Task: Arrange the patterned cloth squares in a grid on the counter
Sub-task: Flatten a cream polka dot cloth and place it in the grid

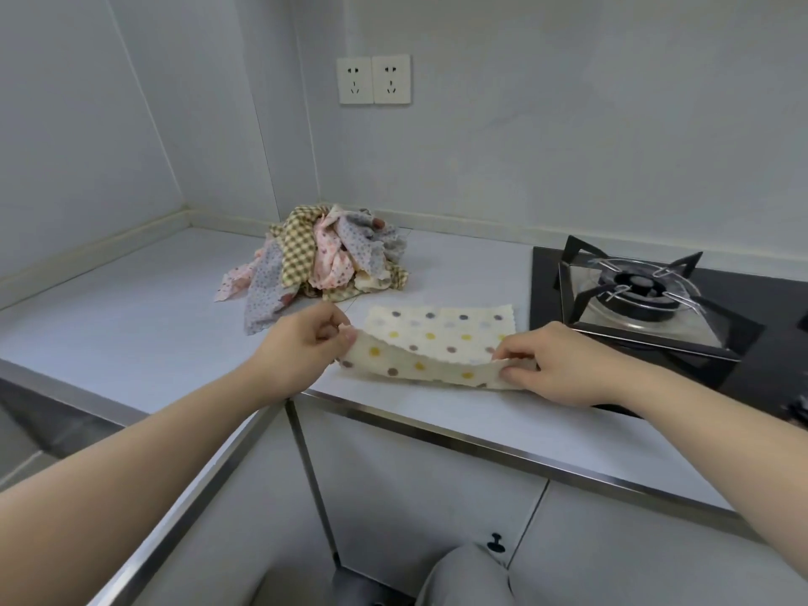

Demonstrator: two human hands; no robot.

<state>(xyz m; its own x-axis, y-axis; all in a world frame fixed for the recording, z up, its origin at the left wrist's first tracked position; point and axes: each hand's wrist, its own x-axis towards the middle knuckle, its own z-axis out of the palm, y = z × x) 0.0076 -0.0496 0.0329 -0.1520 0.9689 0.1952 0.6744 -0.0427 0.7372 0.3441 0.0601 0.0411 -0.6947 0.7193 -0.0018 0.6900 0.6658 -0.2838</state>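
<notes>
Head view: at frame centre our left hand point(301, 348) and right hand point(557, 365) each pinched a near corner of the dotted cloth point(437, 343), hiding both corners; above it, the cloth pile point(323, 260) lay too tangled to count.

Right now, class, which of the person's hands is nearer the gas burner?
Right. The right hand pinches the dotted cloth just in front of the gas burner; the left hand pinches its other near corner, farther left.

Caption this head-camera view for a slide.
Left hand and right hand pinch the near corners of a polka-dot cloth on the counter, cloth pile behind.
</notes>
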